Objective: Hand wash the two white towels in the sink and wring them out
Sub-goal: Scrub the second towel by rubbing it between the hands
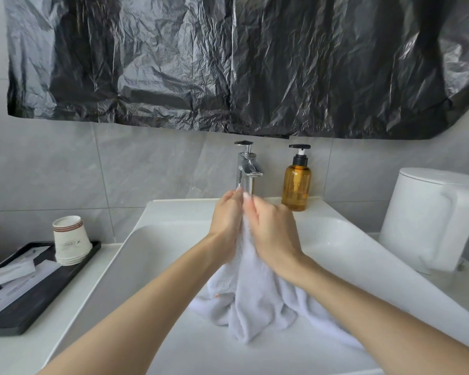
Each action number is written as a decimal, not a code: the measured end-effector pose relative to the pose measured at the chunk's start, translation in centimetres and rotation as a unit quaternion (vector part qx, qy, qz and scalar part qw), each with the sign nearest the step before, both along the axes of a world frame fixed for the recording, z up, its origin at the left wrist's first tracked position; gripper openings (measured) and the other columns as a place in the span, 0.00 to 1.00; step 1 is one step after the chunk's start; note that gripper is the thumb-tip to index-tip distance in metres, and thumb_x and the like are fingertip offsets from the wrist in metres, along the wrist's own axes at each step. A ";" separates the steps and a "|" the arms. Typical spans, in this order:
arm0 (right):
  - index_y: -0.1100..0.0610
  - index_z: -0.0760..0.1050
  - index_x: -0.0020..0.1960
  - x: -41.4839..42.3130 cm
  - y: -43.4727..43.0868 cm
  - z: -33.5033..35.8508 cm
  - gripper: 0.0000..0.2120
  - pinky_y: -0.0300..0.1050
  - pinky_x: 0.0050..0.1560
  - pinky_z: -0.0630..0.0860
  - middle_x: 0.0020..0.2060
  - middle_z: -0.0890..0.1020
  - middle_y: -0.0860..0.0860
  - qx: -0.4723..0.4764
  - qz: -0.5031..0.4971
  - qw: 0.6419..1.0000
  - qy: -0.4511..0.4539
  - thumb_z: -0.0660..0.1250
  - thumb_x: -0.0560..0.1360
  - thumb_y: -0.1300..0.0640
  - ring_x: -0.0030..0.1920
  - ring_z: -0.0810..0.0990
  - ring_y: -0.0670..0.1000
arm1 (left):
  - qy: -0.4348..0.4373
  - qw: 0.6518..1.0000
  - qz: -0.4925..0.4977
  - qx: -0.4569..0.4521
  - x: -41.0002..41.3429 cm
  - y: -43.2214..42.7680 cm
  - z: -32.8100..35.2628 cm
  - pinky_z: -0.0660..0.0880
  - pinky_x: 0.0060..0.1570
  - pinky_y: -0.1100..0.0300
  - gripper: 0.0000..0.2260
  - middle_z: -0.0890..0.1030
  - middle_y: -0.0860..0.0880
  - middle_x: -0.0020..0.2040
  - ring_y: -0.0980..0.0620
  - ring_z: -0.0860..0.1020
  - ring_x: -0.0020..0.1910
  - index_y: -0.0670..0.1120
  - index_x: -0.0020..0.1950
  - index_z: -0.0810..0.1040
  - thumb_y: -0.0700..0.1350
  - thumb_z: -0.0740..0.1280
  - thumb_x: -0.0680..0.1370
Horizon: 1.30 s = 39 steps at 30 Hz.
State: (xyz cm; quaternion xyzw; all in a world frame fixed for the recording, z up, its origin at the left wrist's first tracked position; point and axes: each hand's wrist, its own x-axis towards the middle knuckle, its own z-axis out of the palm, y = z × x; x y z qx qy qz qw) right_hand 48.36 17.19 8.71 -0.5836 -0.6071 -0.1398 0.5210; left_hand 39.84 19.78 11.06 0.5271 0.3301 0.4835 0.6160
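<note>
While I am watching through the head camera, the left hand (pixel 226 220) and the right hand (pixel 274 228) are both clenching the bunched top of a white towel (pixel 252 301), knuckles almost meeting just in front of the tap (pixel 245 169). The loose lower part is hanging down and pooling in the sink (pixel 157 239).

I am judging that a hard twist this close could be driving knuckles into the spout, or swinging the wet tail out over the near rim and dripping outside.

The cloth and the backs of the hands are hiding the fingertips. I am failing to tell whether this bundle is one towel or both, and whether water is running.
</note>
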 end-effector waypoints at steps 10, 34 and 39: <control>0.55 0.63 0.31 0.7 0.6 0.7 0.23 0.47 0.34 0.60 0.31 0.79 0.64 0.006 -0.031 0.999 0.017 0.53 0.83 0.50 0.33 0.76 0.64 | 0.031 0.999 -0.025 -0.033 0.1 0.2 -0.7 0.75 0.42 0.60 0.12 0.82 0.41 0.44 0.47 0.81 0.42 0.45 0.50 0.77 0.49 0.57 0.83; 0.50 0.60 0.33 6.8 0.6 2.3 0.28 0.47 0.37 0.62 0.28 0.65 0.41 -0.181 0.091 0.978 0.046 0.60 0.69 0.26 0.30 0.65 0.45 | -0.033 0.995 0.089 -0.009 -5.7 4.2 2.9 0.73 0.61 0.49 0.12 0.78 0.43 0.48 0.46 0.77 0.48 0.47 0.49 0.75 0.55 0.63 0.80; 0.28 0.58 0.65 7.1 0.6 1.2 0.43 0.51 0.71 0.64 0.69 0.64 0.45 -0.366 0.196 0.907 -0.068 0.75 0.55 0.28 0.69 0.64 0.46 | -0.034 0.983 0.178 -0.023 -7.7 5.9 2.9 0.72 0.50 0.54 0.11 0.75 0.44 0.47 0.48 0.74 0.46 0.48 0.44 0.73 0.54 0.63 0.80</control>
